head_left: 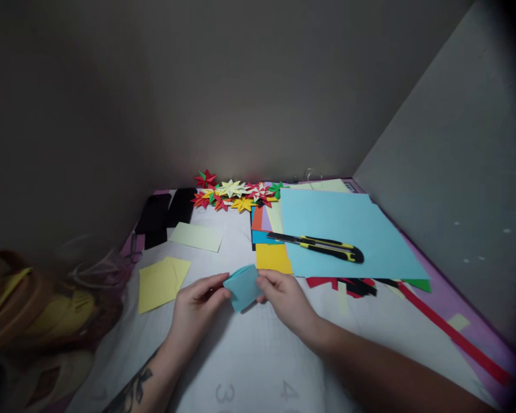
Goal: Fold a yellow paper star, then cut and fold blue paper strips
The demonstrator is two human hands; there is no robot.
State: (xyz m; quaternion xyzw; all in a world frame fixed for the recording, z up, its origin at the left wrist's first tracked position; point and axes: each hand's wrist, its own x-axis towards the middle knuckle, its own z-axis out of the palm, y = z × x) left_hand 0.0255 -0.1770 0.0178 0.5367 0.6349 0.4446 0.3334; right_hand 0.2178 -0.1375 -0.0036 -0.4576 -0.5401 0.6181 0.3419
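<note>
A folded piece of light blue paper (244, 289) is held up between both hands, tilted, with its layers slightly apart along the top edge. My left hand (200, 307) pinches its left edge between thumb and fingers. On the right side, my right hand (284, 298) grips the other edge, thumb in front. Yellow paper pieces (157, 285) lie left of my left hand, and a pale green rectangle of paper (196, 236) rests behind them. Behind my right hand is a yellow-orange sheet (274, 258).
Large light blue sheets (348, 218) bear a yellow and black cutter (327, 248). Folded paper stars (241, 195) line the back by the wall. Dark phones (155, 212) sit back left. Red and black scraps (344, 286) and a long red strip (451, 332) lie right.
</note>
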